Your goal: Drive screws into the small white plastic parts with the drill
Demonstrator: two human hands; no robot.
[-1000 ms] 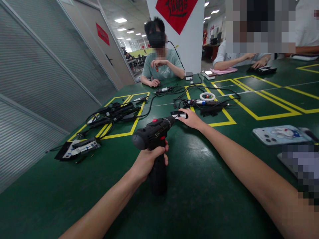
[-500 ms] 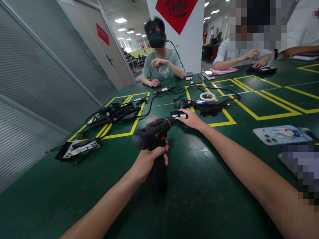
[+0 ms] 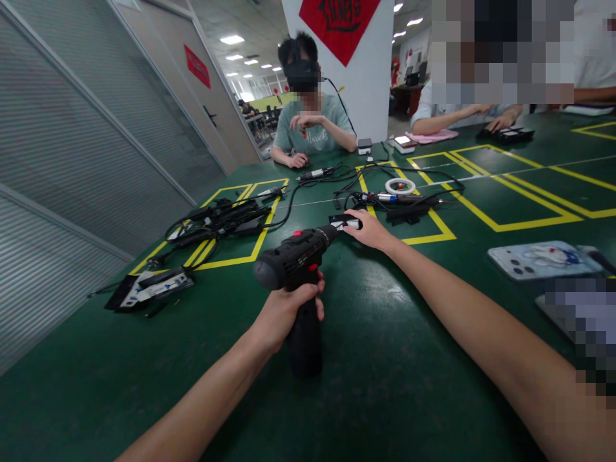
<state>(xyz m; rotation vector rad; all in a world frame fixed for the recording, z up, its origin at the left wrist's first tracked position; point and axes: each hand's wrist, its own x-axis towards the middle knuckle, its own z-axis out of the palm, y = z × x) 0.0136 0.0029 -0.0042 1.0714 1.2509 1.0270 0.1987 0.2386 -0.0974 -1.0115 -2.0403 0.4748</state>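
My left hand [image 3: 289, 311] is wrapped round the grip of a black cordless drill [image 3: 296, 256] with red buttons. The drill points away from me and to the right. At its chuck end is a small black-and-white piece [image 3: 345, 222], whose kind I cannot make out. The fingers of my right hand [image 3: 366, 229] close on the right end of that piece, near the table surface. Whether the drill's tip touches the piece cannot be seen clearly.
Black cables and tools [image 3: 226, 218] lie to the left, near a black-and-white packet [image 3: 154, 285]. Behind my right hand are a pen-like tool [image 3: 385, 198] and a white ring [image 3: 400, 186]. A phone [image 3: 543, 260] lies at right. People sit across the green table [image 3: 385, 359].
Almost nothing differs. Both hands, the drill and the small piece stay in the same place, with only a very slight shift of the view.
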